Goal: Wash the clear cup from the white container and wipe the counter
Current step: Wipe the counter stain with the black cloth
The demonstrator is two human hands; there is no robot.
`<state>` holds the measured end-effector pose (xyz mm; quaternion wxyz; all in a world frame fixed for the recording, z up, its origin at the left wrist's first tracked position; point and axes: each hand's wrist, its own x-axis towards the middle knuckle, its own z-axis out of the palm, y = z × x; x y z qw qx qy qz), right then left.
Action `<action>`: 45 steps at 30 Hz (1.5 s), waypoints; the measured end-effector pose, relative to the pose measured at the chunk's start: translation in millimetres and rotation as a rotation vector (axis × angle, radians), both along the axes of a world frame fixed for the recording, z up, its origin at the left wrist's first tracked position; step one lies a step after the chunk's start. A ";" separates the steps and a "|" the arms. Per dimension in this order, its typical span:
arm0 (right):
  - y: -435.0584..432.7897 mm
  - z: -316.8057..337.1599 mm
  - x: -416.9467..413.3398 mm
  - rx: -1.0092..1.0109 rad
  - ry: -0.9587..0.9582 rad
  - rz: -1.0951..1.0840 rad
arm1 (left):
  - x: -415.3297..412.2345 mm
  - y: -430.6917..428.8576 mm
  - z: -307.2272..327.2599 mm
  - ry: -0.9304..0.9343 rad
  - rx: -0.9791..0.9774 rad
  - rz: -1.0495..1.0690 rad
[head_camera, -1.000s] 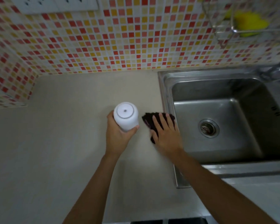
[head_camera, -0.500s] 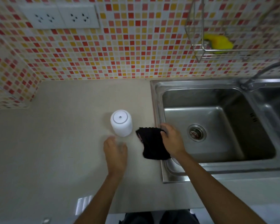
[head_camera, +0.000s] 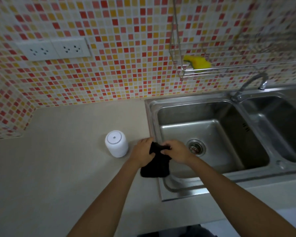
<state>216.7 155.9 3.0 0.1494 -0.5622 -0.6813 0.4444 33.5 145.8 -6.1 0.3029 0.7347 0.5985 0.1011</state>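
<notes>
Both hands meet over the seam between the desk (head_camera: 61, 177) and the sink (head_camera: 202, 185). The left hand (head_camera: 142, 152) and the right hand (head_camera: 177, 151) each pinch the top edge of a black cloth (head_camera: 156, 165), which hangs down from them in a loose fold. Its lower part seems to hang just above the sink's rim, though the dark fabric makes it hard to tell whether it touches.

The white container (head_camera: 116, 143) stands on the desk just left of the left hand, dome side up. No clear cup shows anywhere in view; it may sit under or inside the container, but that cannot be told from here.

The main risk lies in how close the container is. If the left hand sweeps outward as the cloth is spread or folded, the knuckles or the trailing cloth could knock the container, and it looks light enough to tip or slide.

A second risk is the grip. Only the top edge is pinched, so a slack finger could drop the cloth into the sink basin, where it would likely get wet and leave streaks on the desk.

A yellow sponge (head_camera: 197, 63) lies in the wire rack (head_camera: 183, 72) above the sink, well clear of the hands.
</notes>
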 end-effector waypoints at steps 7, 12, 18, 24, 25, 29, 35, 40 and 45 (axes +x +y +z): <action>11.7 67.0 78.2 0.150 0.088 0.004 | 32.7 22.7 61.1 -0.072 0.100 -0.069; 40.3 125.3 136.8 0.262 0.214 -0.052 | 80.1 45.1 124.0 -0.154 0.234 -0.072; 87.6 207.6 196.7 0.359 0.420 -0.159 | 143.3 79.4 205.8 -0.267 0.471 -0.001; 143.1 263.7 239.1 0.346 0.546 -0.254 | 198.0 142.8 268.0 -0.261 0.546 0.033; 153.4 267.3 243.4 0.335 0.559 -0.267 | 203.5 155.1 272.0 -0.263 0.534 0.044; 191.1 270.0 254.9 0.261 0.576 -0.301 | 220.0 196.7 278.2 -0.263 0.480 0.103; 235.9 238.7 258.5 0.241 0.497 -0.357 | 230.8 232.7 261.4 -0.355 0.360 0.186; 259.2 210.3 255.9 0.393 0.264 -0.352 | 236.9 247.5 245.8 -0.398 0.332 0.233; 276.2 200.9 248.4 0.395 0.190 -0.346 | 241.1 262.1 224.1 -0.388 0.336 0.300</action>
